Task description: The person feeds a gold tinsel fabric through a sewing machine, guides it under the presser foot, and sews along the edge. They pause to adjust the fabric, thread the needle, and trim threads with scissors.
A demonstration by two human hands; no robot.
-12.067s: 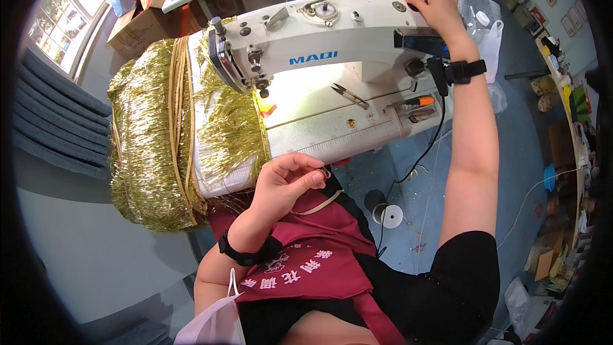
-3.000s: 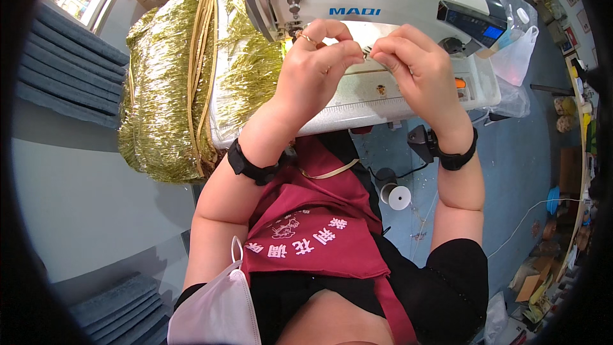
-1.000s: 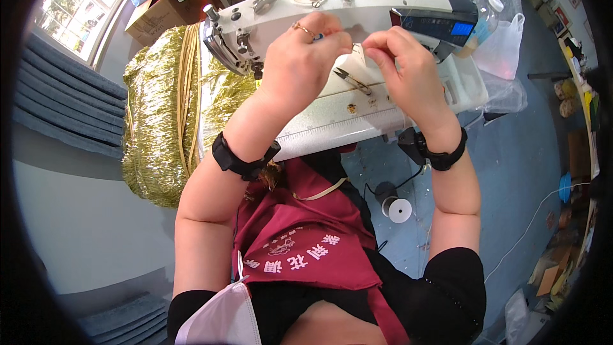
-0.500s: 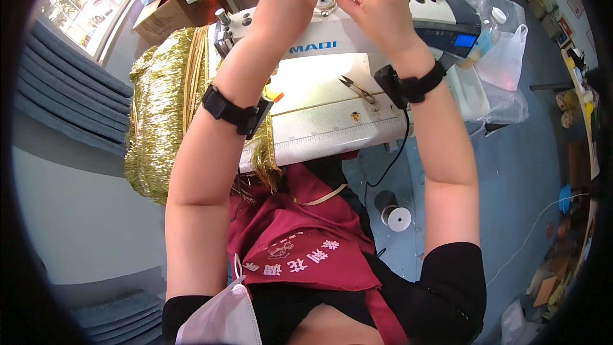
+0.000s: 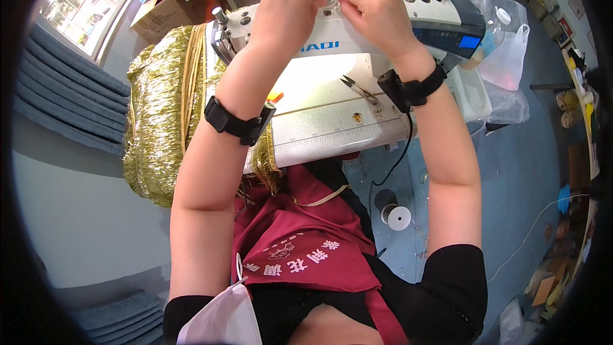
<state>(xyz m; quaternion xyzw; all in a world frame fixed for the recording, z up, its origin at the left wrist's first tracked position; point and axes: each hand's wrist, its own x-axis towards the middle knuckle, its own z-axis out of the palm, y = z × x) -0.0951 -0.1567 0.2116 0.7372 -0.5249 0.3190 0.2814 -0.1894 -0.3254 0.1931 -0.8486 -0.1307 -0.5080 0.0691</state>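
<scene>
Both hands are raised over the top of a white sewing machine (image 5: 319, 46), near a small metal fitting (image 5: 329, 9) on its arm. My left hand (image 5: 288, 16) is closed in a pinch, fingertips toward the fitting. Facing it, my right hand (image 5: 375, 16) pinches thumb against forefinger, the two sets of fingertips nearly meeting. Whatever is between the fingers is too small to make out. Thread snips (image 5: 361, 91) lie on the machine bed below. Gold metallic fringe (image 5: 159, 108) is piled at the left, with a strip hanging off the bed's front edge.
A lit control panel (image 5: 467, 43) sits at the machine's right end. Beyond it are a plastic bottle (image 5: 496, 25) and a white plastic bag (image 5: 504, 64). A spool (image 5: 398, 218) lies on the blue floor, and a black cable (image 5: 403, 160) hangs from my right wrist strap. Cardboard boxes (image 5: 167, 18) stand at the back left.
My left hand has shifted slightly down, and my right hand slightly down as well. The fingertips stay close together by the fitting. The head view has moved a little.
</scene>
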